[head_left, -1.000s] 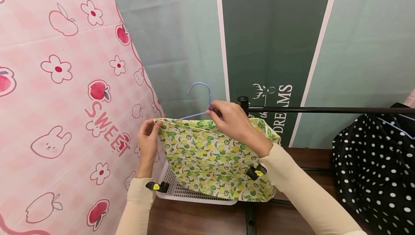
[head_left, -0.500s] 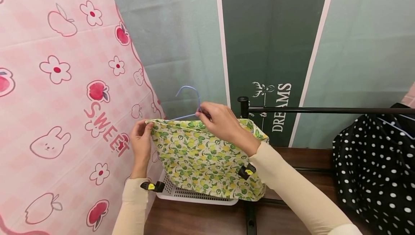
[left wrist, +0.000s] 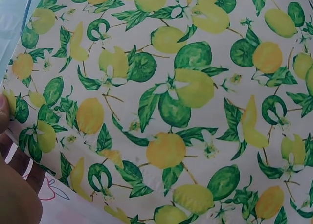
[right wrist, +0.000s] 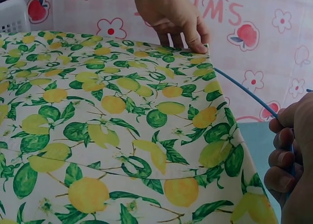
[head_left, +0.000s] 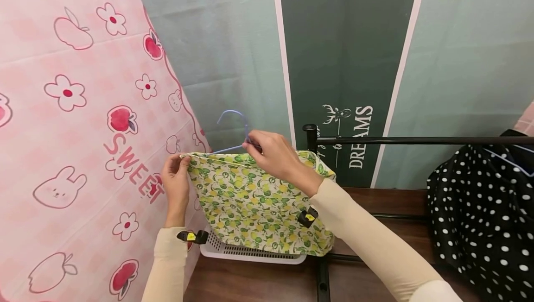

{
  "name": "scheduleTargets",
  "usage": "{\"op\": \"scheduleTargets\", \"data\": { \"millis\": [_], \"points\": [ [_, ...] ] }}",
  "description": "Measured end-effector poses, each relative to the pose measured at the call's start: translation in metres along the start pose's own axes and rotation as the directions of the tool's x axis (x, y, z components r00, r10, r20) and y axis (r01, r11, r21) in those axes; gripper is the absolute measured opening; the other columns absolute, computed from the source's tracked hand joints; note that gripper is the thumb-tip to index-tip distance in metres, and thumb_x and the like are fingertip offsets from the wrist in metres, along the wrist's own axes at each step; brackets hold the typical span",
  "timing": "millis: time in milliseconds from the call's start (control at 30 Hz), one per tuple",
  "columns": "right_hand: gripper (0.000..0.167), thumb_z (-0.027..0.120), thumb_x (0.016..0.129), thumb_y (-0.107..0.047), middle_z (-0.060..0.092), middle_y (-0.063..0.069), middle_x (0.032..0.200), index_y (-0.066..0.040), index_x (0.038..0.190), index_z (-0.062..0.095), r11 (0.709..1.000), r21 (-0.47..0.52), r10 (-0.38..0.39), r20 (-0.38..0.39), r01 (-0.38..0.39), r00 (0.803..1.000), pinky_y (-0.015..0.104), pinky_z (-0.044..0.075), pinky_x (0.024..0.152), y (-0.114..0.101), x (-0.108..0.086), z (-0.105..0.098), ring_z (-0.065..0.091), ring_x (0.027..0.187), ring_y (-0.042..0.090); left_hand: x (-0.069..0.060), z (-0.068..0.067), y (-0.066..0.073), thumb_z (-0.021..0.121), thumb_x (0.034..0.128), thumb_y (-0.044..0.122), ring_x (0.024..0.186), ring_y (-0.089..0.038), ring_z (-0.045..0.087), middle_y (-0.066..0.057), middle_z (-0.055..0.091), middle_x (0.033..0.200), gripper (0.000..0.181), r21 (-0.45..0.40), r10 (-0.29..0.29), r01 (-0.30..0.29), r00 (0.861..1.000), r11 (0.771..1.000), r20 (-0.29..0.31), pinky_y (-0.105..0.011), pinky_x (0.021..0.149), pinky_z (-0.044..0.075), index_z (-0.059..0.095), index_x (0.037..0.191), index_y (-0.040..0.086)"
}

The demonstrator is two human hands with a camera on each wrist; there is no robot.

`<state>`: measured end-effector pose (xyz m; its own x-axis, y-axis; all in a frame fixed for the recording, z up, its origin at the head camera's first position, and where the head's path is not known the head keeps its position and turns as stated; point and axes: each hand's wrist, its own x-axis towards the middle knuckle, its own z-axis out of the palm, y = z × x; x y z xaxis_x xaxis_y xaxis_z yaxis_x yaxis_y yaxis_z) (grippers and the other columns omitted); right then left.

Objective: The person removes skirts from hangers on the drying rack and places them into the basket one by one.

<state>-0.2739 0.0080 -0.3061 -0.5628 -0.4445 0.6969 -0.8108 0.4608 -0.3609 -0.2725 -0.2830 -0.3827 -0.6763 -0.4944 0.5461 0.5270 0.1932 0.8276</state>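
A lemon-print cloth garment (head_left: 258,204) with yellow and green fruit hangs between my hands; its exact kind is unclear. My left hand (head_left: 175,181) pinches its upper left corner between thumb and fingers, as the right wrist view also shows. Part of a blue hanger (head_left: 227,148) slopes down into the garment's top edge, its hook rising free above. With curled fingers my right hand (head_left: 275,154) grips the hanger just below the hook. Most of the hanger's body is hidden inside the cloth, which fills much of the left wrist view (left wrist: 166,106).
Behind the garment sits a white perforated basket (head_left: 254,255) on the brown wooden surface (head_left: 233,283). A black rack rail (head_left: 409,141) runs to the right, where a black polka-dot garment (head_left: 479,209) hangs. A pink patterned curtain (head_left: 83,144) borders the left.
Both hands, the hanger and the lemon-print garment have shifted left in the head view, away from the rack's post. Both grips stay the same.
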Motion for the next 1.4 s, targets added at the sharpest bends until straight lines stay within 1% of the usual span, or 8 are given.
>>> {"op": "scheduleTargets", "data": {
  "millis": [200,300,433,633,733,1000,1233,1400],
  "points": [
    [0.023,0.060,0.111,-0.021,0.051,-0.002,0.073,-0.014,0.089,0.059,1.000,0.014,-0.012,0.007,0.012,1.000,0.024,0.032,0.056,-0.005,0.004,0.005,0.041,0.059,0.010,0.005,-0.003,0.000,0.073,0.1010,0.007,0.087,-0.004,0.064,0.013,0.072,0.093,0.006,-0.038,-0.005,0.003,0.999,0.999,-0.044,-0.017,0.079,0.050,0.072,0.103,0.001],
    [0.022,0.059,0.111,-0.021,0.052,-0.002,0.075,-0.014,0.090,0.060,1.000,0.016,-0.020,0.010,0.020,1.000,0.024,0.033,0.056,-0.008,0.006,0.007,0.043,0.059,0.010,0.006,-0.005,0.001,0.073,0.1011,0.007,0.086,-0.004,0.063,0.014,0.071,0.093,0.001,-0.026,-0.001,-0.001,0.998,1.000,-0.066,-0.017,0.079,0.050,0.072,0.102,0.008],
    [0.020,0.059,0.111,-0.021,0.055,-0.002,0.077,-0.013,0.092,0.061,0.999,0.017,-0.030,0.011,0.030,0.999,0.023,0.036,0.057,-0.012,0.009,0.009,0.045,0.061,0.010,0.008,-0.007,0.003,0.073,0.1014,0.009,0.087,-0.005,0.062,0.014,0.070,0.094,0.007,-0.030,-0.005,0.002,0.996,1.000,-0.085,-0.017,0.079,0.049,0.073,0.101,0.017],
    [0.021,0.058,0.112,-0.022,0.058,-0.001,0.079,-0.013,0.093,0.061,0.999,0.021,-0.047,0.012,0.046,0.999,0.024,0.039,0.058,-0.017,0.016,0.010,0.047,0.062,0.009,0.014,-0.010,0.008,0.073,0.0999,0.006,0.087,-0.006,0.063,0.010,0.070,0.093,0.004,-0.083,0.019,-0.028,0.994,0.996,-0.107,-0.019,0.080,0.049,0.073,0.101,0.010],
    [0.020,0.059,0.112,-0.022,0.059,-0.001,0.080,-0.013,0.094,0.062,0.999,0.023,-0.048,0.012,0.048,0.999,0.024,0.039,0.059,-0.020,0.018,0.010,0.048,0.063,0.010,0.016,-0.012,0.011,0.073,0.0996,0.005,0.089,-0.007,0.064,0.009,0.071,0.094,0.006,-0.092,0.032,-0.043,0.993,0.995,-0.116,-0.020,0.081,0.049,0.073,0.102,0.010],
    [0.019,0.059,0.111,-0.023,0.059,-0.002,0.080,-0.012,0.096,0.063,0.998,0.045,-0.046,0.010,0.046,0.999,0.023,0.038,0.059,-0.025,0.021,0.014,0.048,0.063,0.010,0.019,-0.018,0.017,0.074,0.0998,0.009,0.090,-0.008,0.066,0.010,0.072,0.096,0.003,-0.061,0.063,-0.072,0.988,0.996,-0.141,-0.020,0.081,0.050,0.074,0.103,0.009],
    [0.028,0.062,0.110,-0.030,0.045,-0.004,0.062,-0.015,0.086,0.061,0.999,0.051,0.004,-0.001,-0.004,1.000,0.022,0.028,0.052,-0.022,0.018,0.017,0.034,0.051,0.009,0.017,-0.021,0.016,0.078,0.0989,0.018,0.087,-0.006,0.068,0.008,0.075,0.095,0.002,0.032,0.031,-0.027,0.989,0.999,-0.145,-0.022,0.079,0.051,0.078,0.098,0.017],
    [0.031,0.060,0.111,-0.027,0.043,-0.004,0.060,-0.015,0.083,0.058,0.999,0.032,0.006,-0.014,-0.005,1.000,0.022,0.027,0.052,-0.016,0.015,0.020,0.032,0.050,0.008,0.017,-0.019,0.014,0.079,0.0979,0.017,0.087,-0.007,0.067,0.004,0.075,0.096,0.008,0.032,0.020,-0.016,0.988,0.999,-0.154,-0.022,0.081,0.050,0.077,0.091,0.022]
  ]
}}
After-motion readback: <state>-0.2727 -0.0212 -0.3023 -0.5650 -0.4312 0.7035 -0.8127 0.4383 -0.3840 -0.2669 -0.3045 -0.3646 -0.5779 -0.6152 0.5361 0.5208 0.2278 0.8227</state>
